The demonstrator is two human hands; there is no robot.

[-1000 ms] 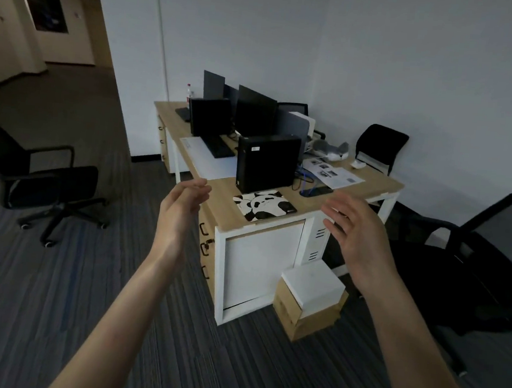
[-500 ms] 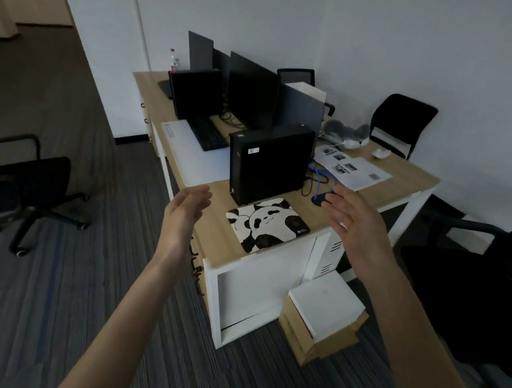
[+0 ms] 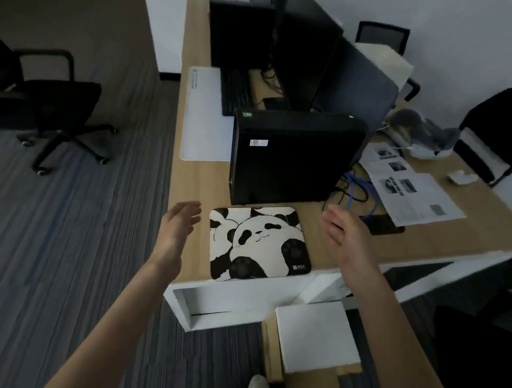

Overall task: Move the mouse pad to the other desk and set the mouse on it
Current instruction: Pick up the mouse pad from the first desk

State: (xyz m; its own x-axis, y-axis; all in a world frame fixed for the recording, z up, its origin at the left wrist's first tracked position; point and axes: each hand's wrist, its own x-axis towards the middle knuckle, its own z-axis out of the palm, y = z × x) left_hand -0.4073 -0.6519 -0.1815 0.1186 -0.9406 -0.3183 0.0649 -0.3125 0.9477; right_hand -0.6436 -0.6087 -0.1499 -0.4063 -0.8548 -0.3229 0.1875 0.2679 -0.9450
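A panda-print mouse pad (image 3: 258,243) lies flat at the near corner of the wooden desk (image 3: 187,187), just in front of a black computer tower (image 3: 292,156). My left hand (image 3: 177,230) hovers open a little left of the pad, fingers apart, holding nothing. My right hand (image 3: 347,236) hovers open to the pad's right, also holding nothing. Neither hand touches the pad. A small white object that may be the mouse (image 3: 460,177) rests at the far right of the desk.
Behind the tower stand monitors (image 3: 240,34), a keyboard (image 3: 234,91) and a white desk mat (image 3: 204,121). Printed papers (image 3: 416,192), blue cables and a grey plush toy (image 3: 424,132) lie right. Cardboard boxes (image 3: 313,338) sit on the floor; office chairs (image 3: 37,100) stand around.
I have walked up to the desk and the view has tilted down. Both open hands have come down to either side of the panda mouse pad.
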